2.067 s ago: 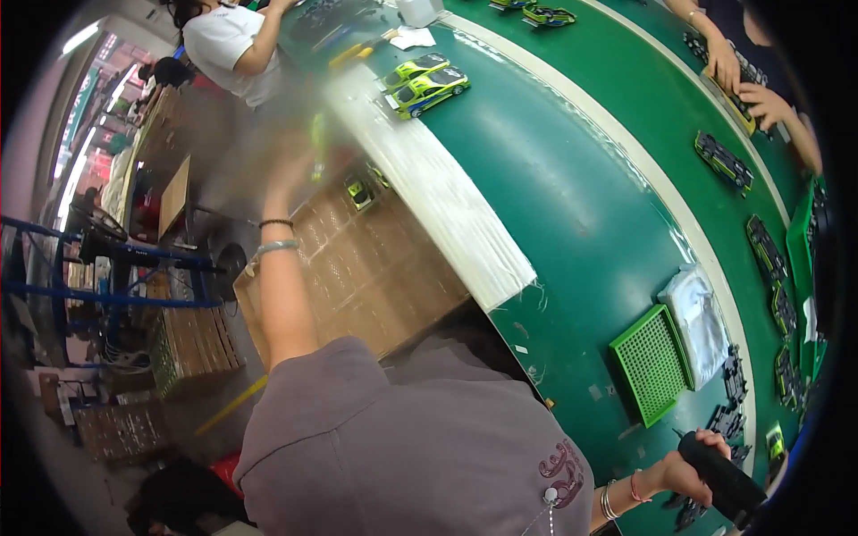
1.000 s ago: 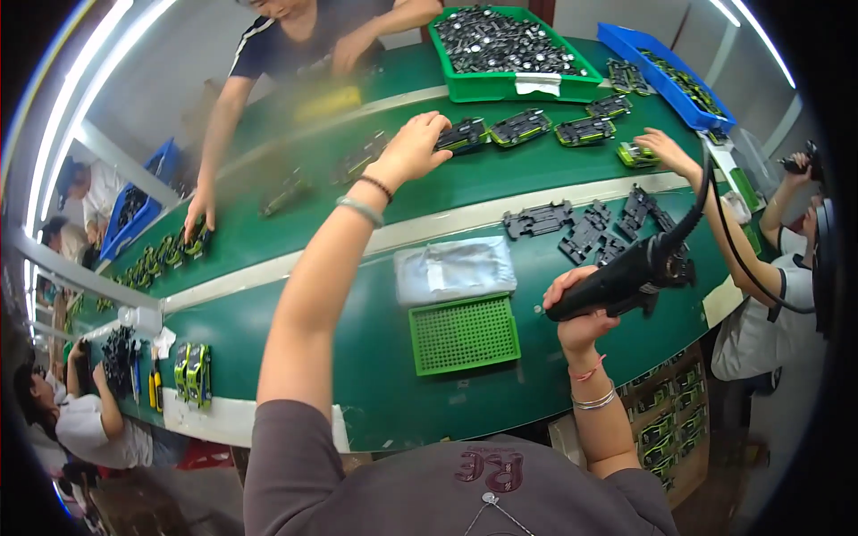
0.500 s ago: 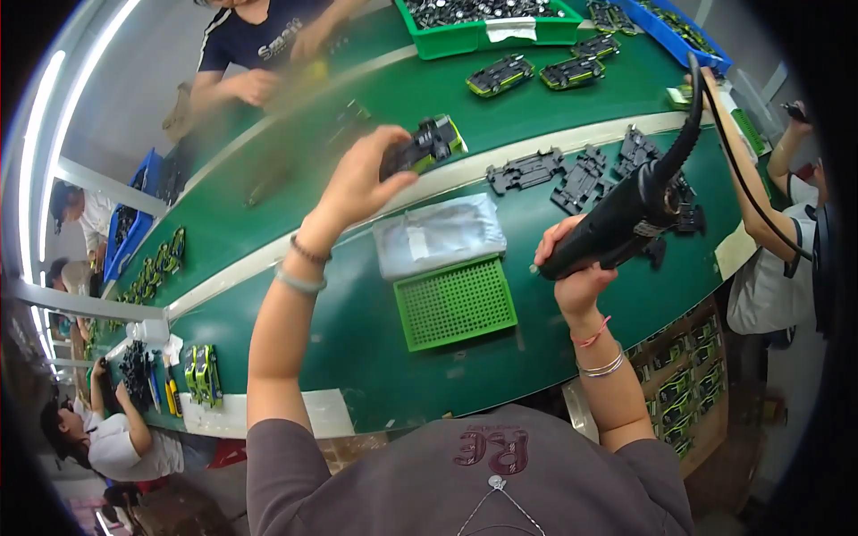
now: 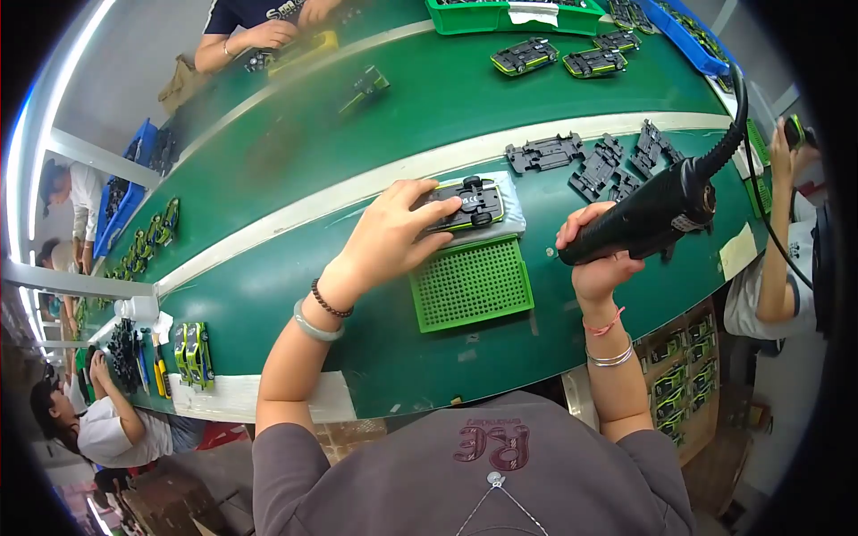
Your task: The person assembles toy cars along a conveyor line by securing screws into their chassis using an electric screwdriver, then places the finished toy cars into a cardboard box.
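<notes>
My left hand (image 4: pixel 384 232) is closed round a toy car (image 4: pixel 474 207), which lies wheels-up with its black underside showing and a yellow-green body edge below. The car rests on a pale blue wrapped pad (image 4: pixel 512 207), mostly covered by car and hand. In my right hand (image 4: pixel 603 279) is a black electric screwdriver (image 4: pixel 639 219), its tip pointing left and its cable rising from the back end. The tip is apart from the car. Just below the pad sits a green perforated basket (image 4: pixel 474 288).
Several black car chassis (image 4: pixel 547 154) lie beyond the screwdriver. Upturned cars (image 4: pixel 525 58) stand on the far green surface, near a green bin (image 4: pixel 487 20) and a blue bin (image 4: pixel 686 40). A co-worker's hand (image 4: pixel 271 34) is across the table; other people work at both sides.
My left hand has brought the car from the pale divider strip down onto the pad. The screwdriver in my right hand shows little movement. The co-worker opposite has shifted.
</notes>
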`<state>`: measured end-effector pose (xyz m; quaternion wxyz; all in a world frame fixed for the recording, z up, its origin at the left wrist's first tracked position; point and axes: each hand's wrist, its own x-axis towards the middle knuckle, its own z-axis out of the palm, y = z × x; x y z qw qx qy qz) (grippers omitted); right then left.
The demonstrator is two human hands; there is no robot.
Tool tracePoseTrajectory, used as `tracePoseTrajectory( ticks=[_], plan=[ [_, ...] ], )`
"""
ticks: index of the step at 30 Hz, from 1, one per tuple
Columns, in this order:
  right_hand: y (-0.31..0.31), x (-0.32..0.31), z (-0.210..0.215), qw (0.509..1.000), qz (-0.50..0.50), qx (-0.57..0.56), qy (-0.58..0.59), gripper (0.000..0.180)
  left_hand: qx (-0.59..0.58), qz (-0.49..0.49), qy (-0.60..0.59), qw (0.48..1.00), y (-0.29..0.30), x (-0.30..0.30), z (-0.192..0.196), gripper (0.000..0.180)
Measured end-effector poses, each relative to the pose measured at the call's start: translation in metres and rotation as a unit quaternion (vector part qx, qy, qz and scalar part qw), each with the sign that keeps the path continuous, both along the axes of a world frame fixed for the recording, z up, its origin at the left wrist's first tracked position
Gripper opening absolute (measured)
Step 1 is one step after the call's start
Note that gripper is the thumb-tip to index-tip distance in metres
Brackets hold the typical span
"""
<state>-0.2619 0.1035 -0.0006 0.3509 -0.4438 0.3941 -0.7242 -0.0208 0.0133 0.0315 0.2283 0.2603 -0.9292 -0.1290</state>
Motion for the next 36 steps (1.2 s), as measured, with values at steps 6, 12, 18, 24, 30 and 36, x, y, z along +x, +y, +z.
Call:
tracePoseTrajectory(
  ticks=[6,12,18,24,30,36],
  plan=[
    [-0.001,0.0,0.004,1.0,-0.01,0.0,0.011,0.09,-0.069,-0.006,0.021,0.997,-0.002,-0.007,-0.005,0.038],
    [-0.002,-0.001,0.003,1.0,-0.003,-0.002,-0.012,0.09,0.012,0.025,0.071,0.997,-0.007,-0.021,0.003,0.035],
    [-0.001,-0.001,0.003,1.0,-0.009,-0.002,-0.009,0.09,0.1,0.049,0.061,0.992,-0.008,-0.026,0.005,0.035],
    [-0.002,-0.001,0.002,1.0,-0.005,-0.002,-0.007,0.09,0.011,0.039,0.096,0.995,-0.002,-0.024,-0.008,0.028],
    [0.0,-0.004,-0.002,1.0,-0.008,-0.006,0.0,0.09,0.005,0.007,0.1,0.995,0.003,-0.03,-0.009,0.019],
    [0.0,-0.004,-0.004,1.0,-0.024,-0.015,-0.004,0.09,-0.156,0.004,0.028,0.987,0.007,-0.032,-0.012,0.024]
  ],
)
